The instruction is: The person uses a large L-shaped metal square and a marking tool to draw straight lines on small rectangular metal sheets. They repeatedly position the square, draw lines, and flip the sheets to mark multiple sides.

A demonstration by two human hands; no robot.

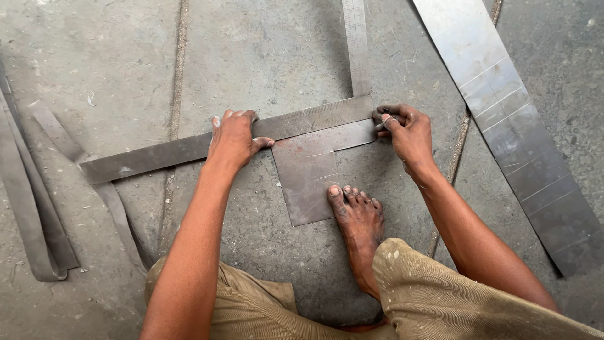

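Both hands press a steel square flat against a small metal sheet on the concrete floor. The left hand lies spread, palm down, on the square's long arm at about nine o'clock from the sheet; the right hand has its fingers curled at the square's corner, at two o'clock, and whether they pinch a marking tool I cannot tell. A bare foot pins the sheet's lower edge at five o'clock. Faint scratched lines already cross the sheet, so some marking looks done; nothing appears cut yet. A long metal strip with scored lines lies at three o'clock, and bent strip offcuts lie at nine o'clock, well apart. Nothing blocks the sheet.
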